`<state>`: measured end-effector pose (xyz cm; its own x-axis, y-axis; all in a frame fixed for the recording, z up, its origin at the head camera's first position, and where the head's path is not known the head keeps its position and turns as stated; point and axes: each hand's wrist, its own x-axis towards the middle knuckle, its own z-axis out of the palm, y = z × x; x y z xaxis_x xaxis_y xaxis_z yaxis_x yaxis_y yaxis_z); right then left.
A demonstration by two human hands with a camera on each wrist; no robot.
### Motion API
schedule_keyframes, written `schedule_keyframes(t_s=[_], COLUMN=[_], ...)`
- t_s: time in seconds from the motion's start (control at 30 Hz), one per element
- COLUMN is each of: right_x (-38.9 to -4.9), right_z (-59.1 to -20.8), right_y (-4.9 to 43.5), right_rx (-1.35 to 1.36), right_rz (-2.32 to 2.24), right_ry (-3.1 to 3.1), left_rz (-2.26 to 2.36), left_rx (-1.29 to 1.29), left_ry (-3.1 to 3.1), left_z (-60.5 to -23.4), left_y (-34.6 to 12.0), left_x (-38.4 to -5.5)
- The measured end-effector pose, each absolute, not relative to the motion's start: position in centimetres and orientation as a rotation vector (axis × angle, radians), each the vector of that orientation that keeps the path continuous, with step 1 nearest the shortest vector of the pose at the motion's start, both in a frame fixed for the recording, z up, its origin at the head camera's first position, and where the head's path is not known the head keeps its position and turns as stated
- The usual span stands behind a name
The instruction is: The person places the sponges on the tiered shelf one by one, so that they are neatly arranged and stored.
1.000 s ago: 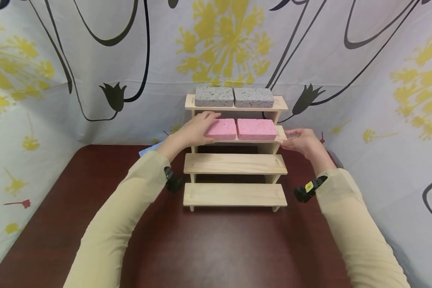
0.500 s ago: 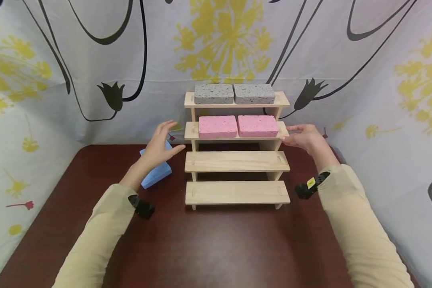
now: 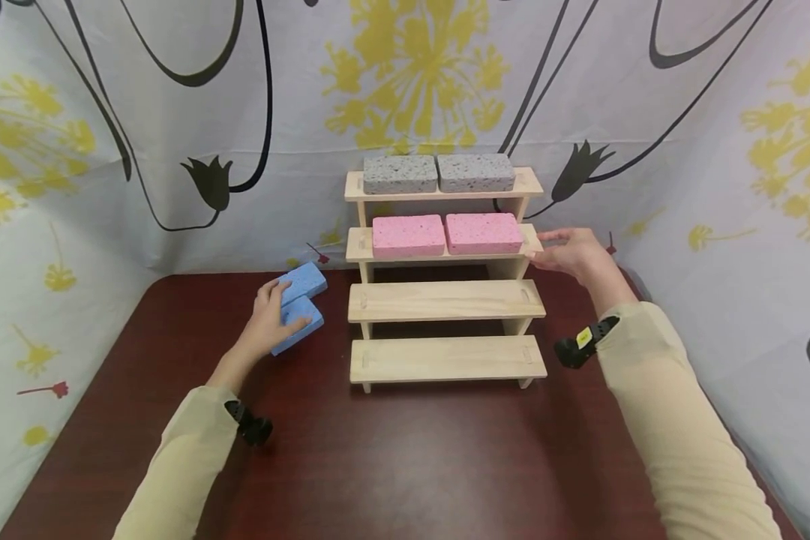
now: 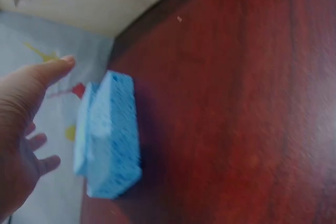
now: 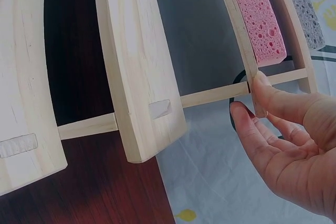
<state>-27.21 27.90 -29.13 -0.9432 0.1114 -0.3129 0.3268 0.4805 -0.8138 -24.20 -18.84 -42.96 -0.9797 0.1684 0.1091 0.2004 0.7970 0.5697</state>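
Blue sponges [image 3: 305, 282], hands [image 3: 265, 322] well apart

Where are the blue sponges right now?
In the head view, the blue sponges lie on the dark table, left of the wooden rack, right by the left hand.

Two blue sponges [image 3: 302, 304] lie left of a wooden rack [image 3: 447, 300].

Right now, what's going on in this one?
A person's right hand pinches the end of the second-highest shelf of a pale wooden four-tier rack. Their left hand, open, hangs over two blue rectangular sponges on the dark red-brown table. Two grey speckled sponges sit on the top shelf, two pink sponges just below.
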Motion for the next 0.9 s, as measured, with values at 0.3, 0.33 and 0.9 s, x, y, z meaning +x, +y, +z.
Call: schedule_keyframes(t_s=[0.3, 0.33, 0.9], right_x=[-27.0, -27.0, -27.1], right_z=[-29.1, -29.1, -29.2], right_y=[27.9, 27.9, 27.8], right_rx=[0.338, 0.341, 0.388], right_rz=[-1.437, -1.446, -1.449], right_ry=[2.515, 2.508, 2.53], left_rz=[-0.586, -0.545, -0.663], left_rx=[-0.436, -0.44, -0.375], left_ry=[-3.15, -3.133, -3.206], left_z=[-45.8, -45.8, -43.6], left_y=[-19.9, -19.8, -20.8], left_x=[-23.1, -23.1, -22.1])
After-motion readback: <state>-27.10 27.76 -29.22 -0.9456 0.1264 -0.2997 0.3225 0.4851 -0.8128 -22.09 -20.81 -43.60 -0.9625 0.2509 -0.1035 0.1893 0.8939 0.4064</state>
